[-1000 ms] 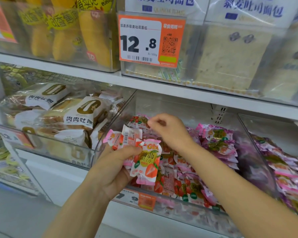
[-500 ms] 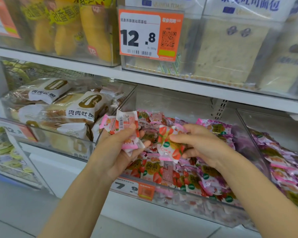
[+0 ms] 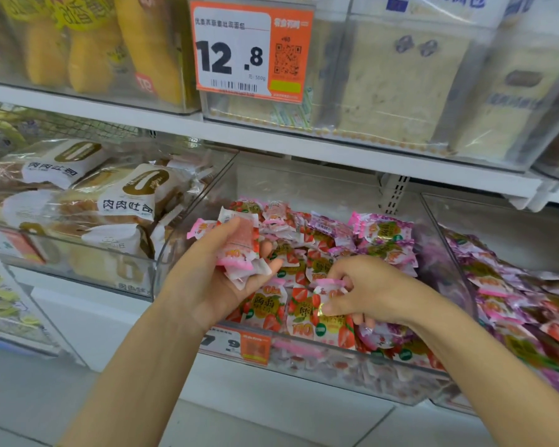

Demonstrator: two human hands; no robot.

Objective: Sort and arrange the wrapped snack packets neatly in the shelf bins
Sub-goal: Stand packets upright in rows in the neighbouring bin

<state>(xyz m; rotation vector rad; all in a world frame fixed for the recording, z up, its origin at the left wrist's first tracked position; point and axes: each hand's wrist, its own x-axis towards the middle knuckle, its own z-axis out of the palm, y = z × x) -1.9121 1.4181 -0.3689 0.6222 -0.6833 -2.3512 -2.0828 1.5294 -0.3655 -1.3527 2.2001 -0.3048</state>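
A clear plastic bin (image 3: pixel 304 353) on the middle shelf holds several pink strawberry snack packets (image 3: pixel 268 304) at the left and purple ones (image 3: pixel 384 237) at the right. My left hand (image 3: pixel 207 279) hovers over the bin's left front corner and grips a small bunch of pink packets (image 3: pixel 239 246), thumb across them. My right hand (image 3: pixel 365 288) is down in the bin at its front row, its fingers curled round a strawberry packet (image 3: pixel 333 321) that stands among the others.
A bin of white-labelled bread packs (image 3: pixel 126 201) stands to the left. Another clear bin (image 3: pixel 513 285) of purple packets is to the right. An orange price tag (image 3: pixel 252 50) hangs from the upper shelf bins. A smaller price label (image 3: pixel 236 343) sits on the bin's front.
My right hand has carried a strawberry packet from mid-air down into the bin's front row. My left hand keeps its bunch of packets, which is now smaller, and has barely moved.
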